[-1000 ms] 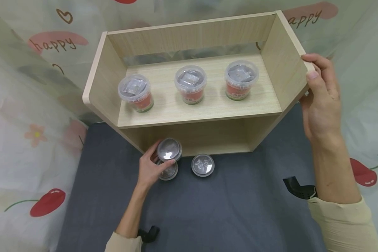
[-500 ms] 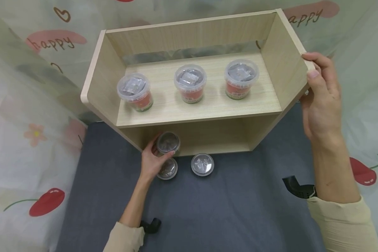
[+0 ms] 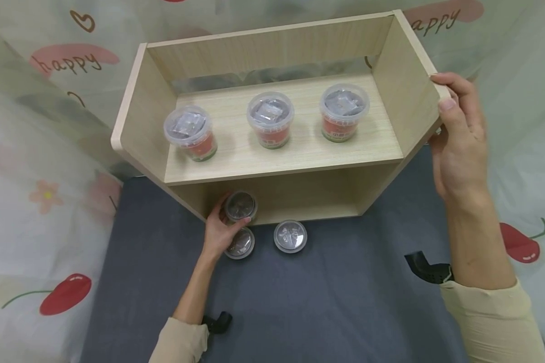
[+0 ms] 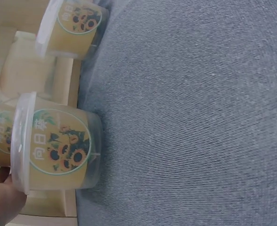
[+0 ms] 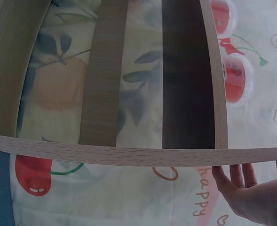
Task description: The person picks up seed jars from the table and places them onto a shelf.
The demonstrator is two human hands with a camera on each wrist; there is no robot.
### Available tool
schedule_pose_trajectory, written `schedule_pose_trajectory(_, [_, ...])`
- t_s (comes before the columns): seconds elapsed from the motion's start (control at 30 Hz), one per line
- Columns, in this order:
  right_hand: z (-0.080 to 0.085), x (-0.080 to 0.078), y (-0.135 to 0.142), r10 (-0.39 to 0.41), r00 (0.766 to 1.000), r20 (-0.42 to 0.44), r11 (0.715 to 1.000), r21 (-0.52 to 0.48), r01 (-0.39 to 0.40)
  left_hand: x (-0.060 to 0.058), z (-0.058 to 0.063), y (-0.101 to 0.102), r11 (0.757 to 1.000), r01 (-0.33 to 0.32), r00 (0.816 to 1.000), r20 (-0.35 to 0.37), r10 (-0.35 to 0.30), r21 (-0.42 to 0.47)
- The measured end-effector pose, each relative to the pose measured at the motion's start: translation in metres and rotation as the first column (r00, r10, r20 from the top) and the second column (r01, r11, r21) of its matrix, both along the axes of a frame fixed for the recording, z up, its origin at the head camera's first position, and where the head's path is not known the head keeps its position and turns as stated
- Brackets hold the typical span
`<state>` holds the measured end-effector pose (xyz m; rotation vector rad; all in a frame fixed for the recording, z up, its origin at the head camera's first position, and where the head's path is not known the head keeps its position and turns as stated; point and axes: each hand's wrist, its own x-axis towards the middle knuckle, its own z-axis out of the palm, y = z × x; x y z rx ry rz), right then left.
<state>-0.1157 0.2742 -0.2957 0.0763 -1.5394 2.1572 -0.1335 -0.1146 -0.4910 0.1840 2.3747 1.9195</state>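
My left hand [image 3: 220, 232] grips a lidded clear plastic tub [image 3: 240, 205] at the left front of the lower compartment of a light wooden shelf [image 3: 281, 174]. In the left wrist view this tub [image 4: 3, 134] shows a yellow sunflower label, partly hidden behind a nearer tub. That nearer tub [image 4: 63, 146] stands on the grey cloth just in front of the shelf. To its right is another sunflower tub [image 3: 290, 236]. My right hand [image 3: 463, 136] holds the front edge of the shelf's right side panel, its thumb on the near face.
On the upper board stand three lidded tubs with red labels: a left one [image 3: 191, 132], a middle one [image 3: 271, 119] and a right one [image 3: 343, 112]. Grey cloth [image 3: 327, 302] covers the table. Printed curtains [image 3: 41, 166] hang behind and at both sides.
My left hand has moved the gripped tub slightly away from me, from above the front tub into the lower compartment's opening. The right hand keeps its grip on the side panel.
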Motion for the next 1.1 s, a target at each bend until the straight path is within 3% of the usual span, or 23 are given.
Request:
schedule_pose_trajectory(0.4, [0.0, 0.001, -0.001, 0.01, 1.0, 0.002, 1.0, -0.002, -0.01, 0.003, -0.009, -0.001, 0.999, -0.031, 0.999, 0.02, 0.032, -0.016])
schedule_pose_trajectory(0.7, [0.0, -0.001, -0.001, -0.002, 1.0, 0.0, 1.0, 0.019, 0.002, 0.002, -0.016, -0.002, 0.998, -0.065, 0.997, 0.031, 0.064, 0.02])
schedule_pose_trajectory(1.1, [-0.001, 0.0, -0.002, -0.022, 1.0, 0.003, 0.999, 0.031, 0.022, 0.002, -0.023, -0.004, 0.998, -0.055, 0.998, 0.032, 0.055, 0.02])
